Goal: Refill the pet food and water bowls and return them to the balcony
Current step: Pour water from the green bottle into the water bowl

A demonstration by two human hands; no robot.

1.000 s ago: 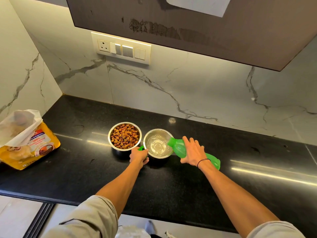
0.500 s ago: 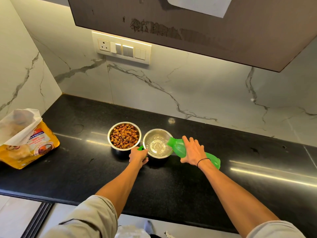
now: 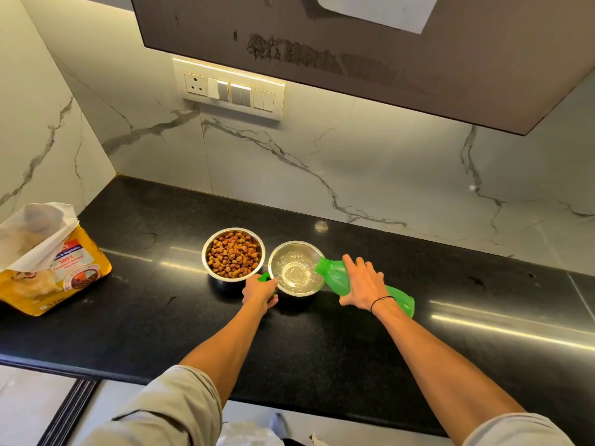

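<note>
While water runs into the second bowl, the food side of the job looks finished. Far out to the left of the left hand, an opened yellow pet food bag lies on the black counter. Just beyond and slightly left of that hand stands the food bowl, heaped with brown kibble. The left hand itself is curled closed around a small green cap, pressed against the near-left rim of the water bowl, which touches or nearly touches the food bowl. Right of it, the right hand is wrapped over a tilted green bottle, its mouth at the bowl's right rim and a thin stream falling inside.

The step in hand is filling the water bowl, which looks only shallowly filled. Next, I judge, the bottle must be tipped upright, capped and set down, freeing both hands to carry the bowls level to the balcony.
</note>
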